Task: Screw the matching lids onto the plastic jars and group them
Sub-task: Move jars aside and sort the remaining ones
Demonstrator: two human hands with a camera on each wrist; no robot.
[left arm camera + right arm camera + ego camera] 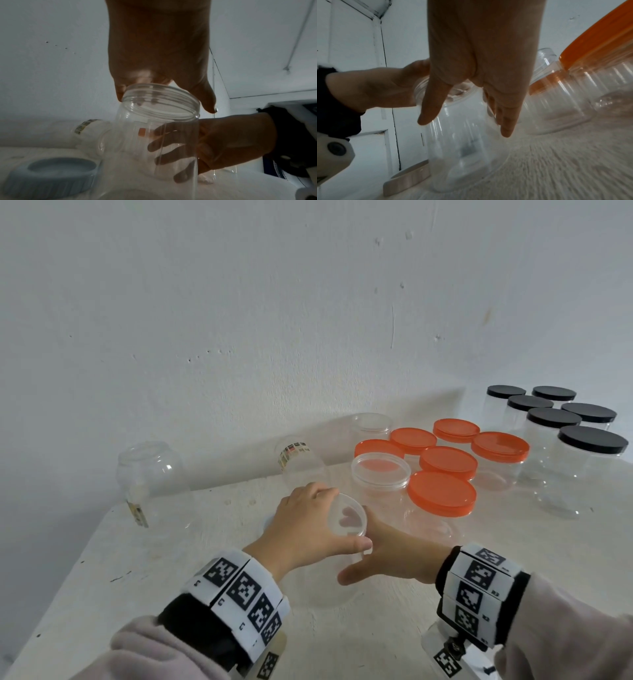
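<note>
Table (pixel 342 645) first: cream top w/ a wall along its back edge. Back right corner, black-lid jars (pixel 561 433) bunched tight, already sorted by colour I'd say. Next to them twd the middle, orange-lid jars (pixel 445 470) in their own cluster. Back left, bare jars (pixel 150 470) waiting, no lids yet. Near the front edge, centre, the clear jar (pixel 329 577) stands upright. Right hand (pixel 394 556) wraps its wall, grip curled round it, prob. bracing vs the twist. Left hand (pixel 305 529) on top, grip pinching the clear lid (pixel 347 517) by its rim, lid tilted at the mouth. A blue lid (pixel 51 177) lies flat just beside.
</note>
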